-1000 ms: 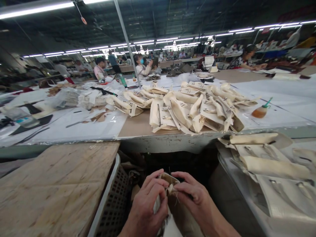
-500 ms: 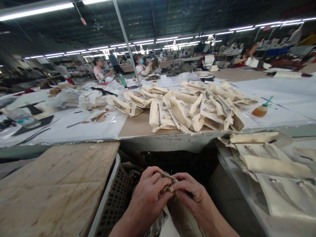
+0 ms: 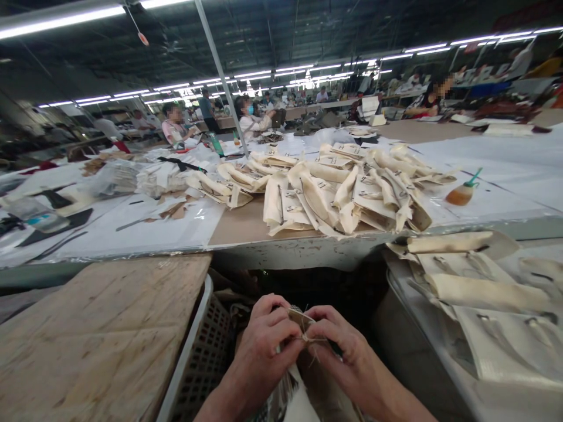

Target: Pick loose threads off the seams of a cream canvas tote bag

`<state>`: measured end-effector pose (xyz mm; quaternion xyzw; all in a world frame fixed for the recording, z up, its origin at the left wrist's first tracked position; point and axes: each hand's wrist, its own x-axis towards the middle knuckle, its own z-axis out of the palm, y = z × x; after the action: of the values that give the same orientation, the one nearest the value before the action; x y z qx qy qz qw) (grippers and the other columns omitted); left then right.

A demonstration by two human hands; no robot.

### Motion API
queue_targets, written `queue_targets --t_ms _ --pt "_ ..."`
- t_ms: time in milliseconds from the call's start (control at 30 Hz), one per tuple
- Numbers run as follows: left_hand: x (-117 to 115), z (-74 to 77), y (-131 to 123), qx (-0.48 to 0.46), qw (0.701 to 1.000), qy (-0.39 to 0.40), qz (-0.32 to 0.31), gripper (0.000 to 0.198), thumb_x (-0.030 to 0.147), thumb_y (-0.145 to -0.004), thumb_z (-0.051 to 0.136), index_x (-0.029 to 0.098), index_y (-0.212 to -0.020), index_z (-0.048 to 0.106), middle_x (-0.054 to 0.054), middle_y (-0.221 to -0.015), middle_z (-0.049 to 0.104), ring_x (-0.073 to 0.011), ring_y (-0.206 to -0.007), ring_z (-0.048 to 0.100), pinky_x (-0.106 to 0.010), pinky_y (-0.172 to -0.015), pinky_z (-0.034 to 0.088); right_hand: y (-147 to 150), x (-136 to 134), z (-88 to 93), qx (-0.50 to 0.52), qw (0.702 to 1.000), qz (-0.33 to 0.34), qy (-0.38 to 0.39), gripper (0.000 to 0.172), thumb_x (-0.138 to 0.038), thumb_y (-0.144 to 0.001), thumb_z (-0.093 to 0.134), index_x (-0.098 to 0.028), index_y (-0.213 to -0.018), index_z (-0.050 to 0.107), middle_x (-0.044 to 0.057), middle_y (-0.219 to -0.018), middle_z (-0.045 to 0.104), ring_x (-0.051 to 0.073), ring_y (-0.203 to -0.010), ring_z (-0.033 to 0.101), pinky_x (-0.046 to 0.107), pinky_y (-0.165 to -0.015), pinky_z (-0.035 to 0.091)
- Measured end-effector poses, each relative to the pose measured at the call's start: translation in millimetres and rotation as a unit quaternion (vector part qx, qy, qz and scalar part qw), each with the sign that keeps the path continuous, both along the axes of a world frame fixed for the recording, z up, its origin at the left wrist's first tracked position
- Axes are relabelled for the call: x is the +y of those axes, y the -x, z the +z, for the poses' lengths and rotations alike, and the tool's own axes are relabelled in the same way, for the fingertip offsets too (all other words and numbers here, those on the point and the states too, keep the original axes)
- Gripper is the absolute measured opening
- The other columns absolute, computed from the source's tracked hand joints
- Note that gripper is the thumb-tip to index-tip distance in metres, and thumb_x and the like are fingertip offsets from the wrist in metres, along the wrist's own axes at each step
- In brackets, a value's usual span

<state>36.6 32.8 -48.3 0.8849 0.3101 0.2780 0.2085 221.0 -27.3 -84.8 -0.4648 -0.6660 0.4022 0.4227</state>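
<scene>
Workpiece (image 3: 323, 381): one, pinched by left hand (image 3: 270, 334), right hand (image 3: 341, 340).

Bright tubes (image 3: 61, 22) below dark roof (image 3: 325, 35)

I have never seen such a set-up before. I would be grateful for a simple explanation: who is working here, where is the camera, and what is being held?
There is no machine doing the handling: you see a person's bare left hand and right hand. One camera, worn on that person's head, takes every picture, looking forward and down.

The fingers of both hands pinch the upper edge of a cream piece. Its lower part runs out of the picture.

On the table ahead lie a heap of cream pieces and a small bottle with a green tip. A plastic basket stands left of the hands.
</scene>
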Motion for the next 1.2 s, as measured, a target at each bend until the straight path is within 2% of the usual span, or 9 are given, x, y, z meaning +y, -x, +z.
queue_targets --t_ms 133,233,333,433,567,833,967,1100,1200 --pt "-1.6 -1.0 0.0 0.002 1.0 0.007 0.004 0.022 0.003 -0.08 0.057 0.019 -0.065 0.056 -0.002 -0.07 0.06 -0.023 -0.093 0.053 -0.036 -0.081 0.048 -1.7 5.9 8.4 -0.058 0.998 -0.012 0.01 0.016 -0.01 -0.082 0.065 -0.024 -0.088 0.064 0.003 -0.125 0.054 0.021 -0.116 0.055 0.033 -0.097 0.044" --pt "-3.0 -1.4 1.7 -0.012 0.999 0.038 -0.007 0.022 0.001 -0.08 0.056 0.019 -0.068 0.054 -0.001 -0.073 0.059 -0.0221 -0.094 0.054 -0.034 -0.081 0.049 -1.3 14.2 12.5 -0.054 0.999 0.002 0.008 0.016 -0.007 -0.084 0.063 -0.023 -0.081 0.064 0.002 -0.119 0.057 0.02 -0.112 0.057 0.03 -0.095 0.045" --pt "-5.7 -1.1 4.0 -0.064 0.99 0.121 0.019 0.02 0.002 -0.078 0.057 0.02 -0.082 0.052 -0.003 -0.095 0.06 -0.0196 -0.098 0.057 -0.031 -0.084 0.051 -0.4 19.4 14.3 -0.032 0.999 0.024 0.005 0.018 -0.006 -0.086 0.06 -0.022 -0.079 0.062 0.001 -0.113 0.059 0.016 -0.103 0.061 0.026 -0.089 0.046" --pt "-8.5 1.2 5.4 -0.112 0.969 0.214 0.059 0.031 0.004 -0.076 0.058 0.021 -0.101 0.053 -0.007 -0.12 0.056 -0.0202 -0.113 0.056 -0.032 -0.096 0.049 0.9 19.1 11.6 -0.038 0.999 0.013 -0.014 0.016 -0.008 -0.088 0.057 -0.022 -0.081 0.059 0.0 -0.111 0.059 0.015 -0.097 0.062 0.025 -0.084 0.048" --pt "-9.6 5.5 5.2 -0.092 0.948 0.299 0.052 0.043 0.005 -0.076 0.057 0.022 -0.115 0.053 -0.003 -0.105 0.065 -0.019 -0.102 0.063 -0.031 -0.095 0.05 3.1 16.7 2.5 -0.058 0.996 -0.022 -0.069 0.015 -0.009 -0.091 0.049 -0.023 -0.091 0.055 0.002 -0.112 0.058 0.014 -0.094 0.063 0.023 -0.081 0.049" --pt "-7.6 4.3 5.3 -0.071 0.951 0.292 0.067 0.027 0.011 -0.08 0.056 0.022 -0.104 0.059 0.0 -0.094 0.066 -0.017 -0.086 0.063 -0.03 -0.089 0.053 8.5 14.8 -7.8 -0.118 0.979 -0.088 -0.142 0.017 -0.012 -0.094 0.044 -0.023 -0.093 0.057 0.005 -0.11 0.06 0.014 -0.087 0.066 0.022 -0.072 0.052" --pt "-8.8 4.2 6.7 -0.065 0.954 0.285 0.067 0.026 0.013 -0.082 0.057 0.022 -0.106 0.059 -0.001 -0.096 0.067 -0.0172 -0.088 0.064 -0.029 -0.089 0.053 9.6 12.6 -5.9 -0.161 0.973 -0.1 -0.136 0.018 -0.015 -0.095 0.044 -0.024 -0.091 0.059 0.004 -0.105 0.06 0.013 -0.076 0.065 0.022 -0.064 0.05" --pt "-8.7 6.6 5.1 -0.05 0.966 0.245 0.068 0.036 0.009 -0.078 0.061 0.023 -0.112 0.06 -0.001 -0.106 0.067 -0.0184 -0.099 0.064 -0.028 -0.092 0.05 9.9 12.0 -5.9 -0.13 0.982 -0.09 -0.106 0.017 -0.017 -0.096 0.043 -0.024 -0.09 0.058 0.003 -0.102 0.058 0.013 -0.078 0.064 0.022 -0.066 0.049" --pt "-5.4 7.8 2.0 -0.051 0.974 0.218 0.03 0.038 0.002 -0.075 0.06 0.023 -0.107 0.062 -0.001 -0.109 0.066 -0.018 -0.104 0.062 -0.027 -0.094 0.049 10.4 12.5 -8.8 -0.105 0.986 -0.089 -0.099 0.019 -0.016 -0.097 0.042 -0.024 -0.091 0.058 0.002 -0.098 0.056 0.013 -0.078 0.063 0.022 -0.068 0.048"
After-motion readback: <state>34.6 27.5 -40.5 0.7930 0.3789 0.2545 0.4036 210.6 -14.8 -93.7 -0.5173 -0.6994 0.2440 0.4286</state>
